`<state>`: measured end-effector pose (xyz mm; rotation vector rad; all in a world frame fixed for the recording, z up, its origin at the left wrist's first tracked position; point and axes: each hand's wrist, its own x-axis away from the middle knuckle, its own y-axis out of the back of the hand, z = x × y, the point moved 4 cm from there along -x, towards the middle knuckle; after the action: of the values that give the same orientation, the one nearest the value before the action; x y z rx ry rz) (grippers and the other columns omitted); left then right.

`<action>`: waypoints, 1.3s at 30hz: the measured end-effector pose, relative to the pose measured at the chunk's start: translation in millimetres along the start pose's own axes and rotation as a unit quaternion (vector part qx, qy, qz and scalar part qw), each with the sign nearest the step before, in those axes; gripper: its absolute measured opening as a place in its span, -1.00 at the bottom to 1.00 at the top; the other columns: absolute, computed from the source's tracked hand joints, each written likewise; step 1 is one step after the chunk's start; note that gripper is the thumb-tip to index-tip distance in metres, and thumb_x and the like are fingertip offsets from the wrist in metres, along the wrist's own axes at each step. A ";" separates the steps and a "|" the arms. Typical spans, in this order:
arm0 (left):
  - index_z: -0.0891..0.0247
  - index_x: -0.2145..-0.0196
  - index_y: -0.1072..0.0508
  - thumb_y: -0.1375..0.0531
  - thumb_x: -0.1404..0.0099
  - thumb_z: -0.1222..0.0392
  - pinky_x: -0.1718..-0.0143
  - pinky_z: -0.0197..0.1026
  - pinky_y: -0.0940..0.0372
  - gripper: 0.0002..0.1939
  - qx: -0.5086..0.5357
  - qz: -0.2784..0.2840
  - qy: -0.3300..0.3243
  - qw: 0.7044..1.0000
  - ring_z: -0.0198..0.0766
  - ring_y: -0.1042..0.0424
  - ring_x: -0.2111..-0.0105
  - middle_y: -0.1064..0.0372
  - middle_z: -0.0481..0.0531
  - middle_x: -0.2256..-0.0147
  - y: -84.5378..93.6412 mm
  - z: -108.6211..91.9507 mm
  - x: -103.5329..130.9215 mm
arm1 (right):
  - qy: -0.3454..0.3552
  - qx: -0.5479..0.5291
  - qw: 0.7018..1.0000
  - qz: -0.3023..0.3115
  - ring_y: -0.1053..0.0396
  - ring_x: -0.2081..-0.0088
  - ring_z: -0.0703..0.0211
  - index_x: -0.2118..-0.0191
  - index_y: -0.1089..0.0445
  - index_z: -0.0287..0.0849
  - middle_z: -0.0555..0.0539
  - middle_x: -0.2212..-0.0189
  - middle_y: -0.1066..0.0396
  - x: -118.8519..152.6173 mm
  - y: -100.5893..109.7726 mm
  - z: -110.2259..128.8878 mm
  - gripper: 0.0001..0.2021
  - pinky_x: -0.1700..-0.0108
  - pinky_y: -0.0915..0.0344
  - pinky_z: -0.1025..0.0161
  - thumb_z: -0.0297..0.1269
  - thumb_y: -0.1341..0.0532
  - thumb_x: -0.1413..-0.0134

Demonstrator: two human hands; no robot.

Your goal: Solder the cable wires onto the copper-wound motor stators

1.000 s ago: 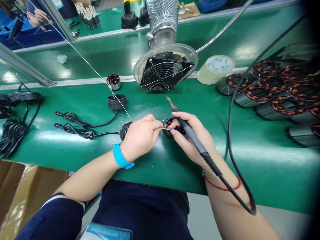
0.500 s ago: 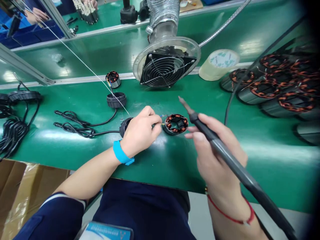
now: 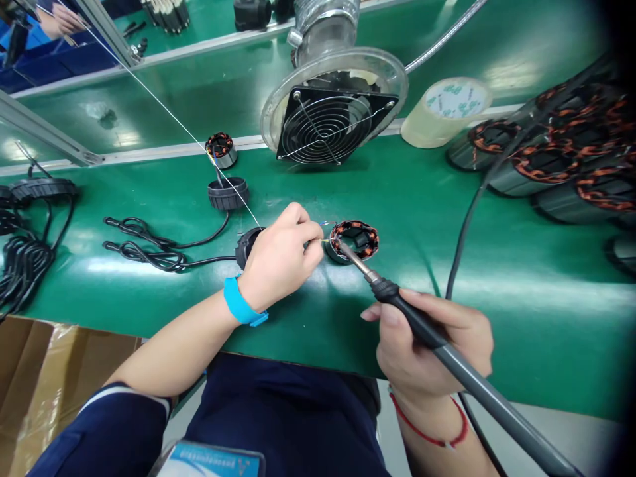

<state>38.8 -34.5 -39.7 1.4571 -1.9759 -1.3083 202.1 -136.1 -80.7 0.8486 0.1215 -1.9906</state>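
My left hand [image 3: 285,248] is closed in a pinch on a thin solder wire [image 3: 169,109], which runs down from the upper left. A short yellow lead [image 3: 325,240] shows at its fingertips, close to a motor stator [image 3: 368,237] with orange-brown windings. Partly hidden behind that hand is a black ribbed cap [image 3: 243,248] with a black cable. In my right hand [image 3: 440,348] a soldering iron [image 3: 422,321] is gripped like a pen. Its tip is at the left part of the stator's winding rim; exact contact is too small to tell.
A fan-fronted fume extractor [image 3: 325,126] hangs behind the stator. Several more stators [image 3: 539,165] stand at right near a tape roll [image 3: 447,112]. Another stator [image 3: 221,151], a ribbed cap [image 3: 228,193] and coiled cables [image 3: 30,265] lie left. Across the partition is another person's hand [image 3: 62,23].
My right hand has brought the soldering iron's tip down and left onto the stator's near-left rim. My left hand keeps its pinch in nearly the same place. The view has shifted slightly.
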 end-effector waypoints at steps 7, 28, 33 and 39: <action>0.31 0.44 -0.49 -0.07 -0.25 0.37 0.33 -0.25 -0.26 -0.79 0.006 0.000 0.002 1.000 -0.32 -0.30 0.36 -0.26 0.02 0.36 -0.1 -0.3 0.0 | -0.005 -0.007 1.000 0.019 -0.49 0.54 0.15 0.18 -0.40 -0.19 0.01 0.47 -0.44 -0.1 -4.6 2.6 -0.79 0.54 -0.41 0.27 -0.32 -0.35 -0.06; 0.30 0.40 -0.52 -0.11 -0.26 0.38 0.26 -0.25 -0.28 -0.80 0.038 -0.009 0.000 0.999 -0.33 -0.32 0.33 -0.26 0.01 0.36 2.8 1.0 -1.5 | -0.038 -0.028 0.999 0.015 -0.51 0.50 0.13 0.14 -0.41 -0.20 -0.02 0.39 -0.48 2.1 -3.9 0.9 -0.77 0.51 -0.43 0.25 -0.35 -0.35 -0.05; 0.29 0.38 -0.52 -0.10 -0.28 0.38 0.27 -0.25 -0.27 -0.80 0.032 -0.006 -0.002 0.999 -0.32 -0.32 0.33 -0.26 0.01 0.36 2.6 1.4 -1.6 | -0.001 -0.045 0.999 0.017 -0.51 0.44 0.15 0.05 -0.41 -0.15 -0.04 0.33 -0.49 -3.6 -5.0 2.3 -0.71 0.41 -0.48 0.21 -0.44 -0.31 -0.08; 0.28 0.32 -0.52 -0.10 -0.31 0.36 0.26 -0.24 -0.27 -0.81 0.008 0.001 -0.007 1.000 -0.31 -0.32 0.30 -0.27 0.03 0.33 1.5 2.8 -1.9 | -0.041 -0.007 0.993 0.107 -0.54 0.27 0.08 -0.10 -0.36 -0.06 -0.10 0.08 -0.49 -27.1 -8.7 3.8 -0.65 0.20 -0.53 0.10 -0.32 -0.27 -0.19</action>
<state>36.7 -31.4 -39.4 1.4578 -2.0010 -1.3073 202.0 -113.2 -63.4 0.7370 -0.0025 -1.8179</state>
